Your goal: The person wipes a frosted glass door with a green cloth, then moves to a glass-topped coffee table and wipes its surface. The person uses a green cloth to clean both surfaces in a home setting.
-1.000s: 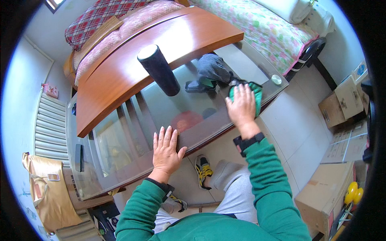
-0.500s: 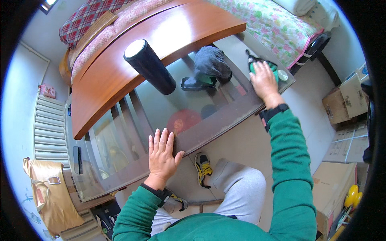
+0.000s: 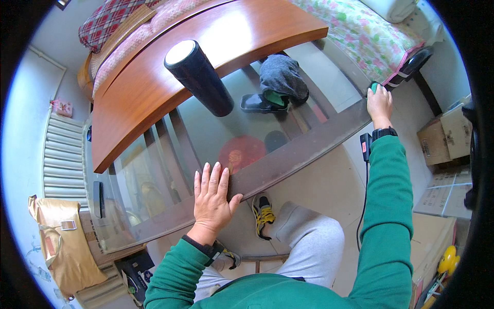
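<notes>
My left hand (image 3: 212, 203) lies flat near the front edge of the glass-topped table (image 3: 314, 135), fingers stretched out and holding nothing. At the table's right end my right hand (image 3: 380, 105) is closed on a small green and dark thing (image 3: 373, 87), mostly covered by the fingers; it looks like cloth. A black cylindrical flask (image 3: 206, 82) with a pale lid stands on the glass. To its right sits a bunched grey cloth (image 3: 284, 77) with a green patch, beside a flat dark case (image 3: 256, 103).
A curved wooden board (image 3: 154, 98) overlaps the table's far side. Behind the right end is a bed with a flowered cover (image 3: 355, 41). A small black box (image 3: 366, 147) on a cable hangs by my right wrist. Cardboard boxes (image 3: 445, 134) stand on the right.
My right hand has slid right to the table's end, from lying spread over the green and black thing to closing on it. The white round piece beside it is out of sight. My left hand stays put.
</notes>
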Available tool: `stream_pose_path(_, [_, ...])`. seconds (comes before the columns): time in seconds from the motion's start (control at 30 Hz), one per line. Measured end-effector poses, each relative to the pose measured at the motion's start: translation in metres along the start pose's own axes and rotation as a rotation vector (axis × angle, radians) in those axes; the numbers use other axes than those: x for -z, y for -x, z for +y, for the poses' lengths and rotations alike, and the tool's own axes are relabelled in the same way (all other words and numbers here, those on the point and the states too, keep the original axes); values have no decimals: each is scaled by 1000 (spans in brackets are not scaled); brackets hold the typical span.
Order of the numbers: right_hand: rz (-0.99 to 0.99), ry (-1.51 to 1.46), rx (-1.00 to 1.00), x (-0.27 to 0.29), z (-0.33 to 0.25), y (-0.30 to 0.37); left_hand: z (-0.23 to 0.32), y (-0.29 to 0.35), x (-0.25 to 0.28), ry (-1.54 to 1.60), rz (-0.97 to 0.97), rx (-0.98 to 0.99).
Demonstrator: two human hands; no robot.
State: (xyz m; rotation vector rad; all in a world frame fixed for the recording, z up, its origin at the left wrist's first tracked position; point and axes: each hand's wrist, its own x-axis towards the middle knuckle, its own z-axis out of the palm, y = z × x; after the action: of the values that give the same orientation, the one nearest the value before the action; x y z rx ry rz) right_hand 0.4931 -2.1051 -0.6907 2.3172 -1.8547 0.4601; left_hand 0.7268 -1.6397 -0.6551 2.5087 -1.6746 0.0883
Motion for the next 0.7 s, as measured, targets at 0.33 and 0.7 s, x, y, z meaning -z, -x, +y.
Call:
stream_pose_path(0.33, [238,-970,-825,-52,9,29,1,0,-1,-21,14,-8])
stream_pose_path(0.7, [266,-1301,-548,-40,-45,120,1,0,-2,-39,-7,-8])
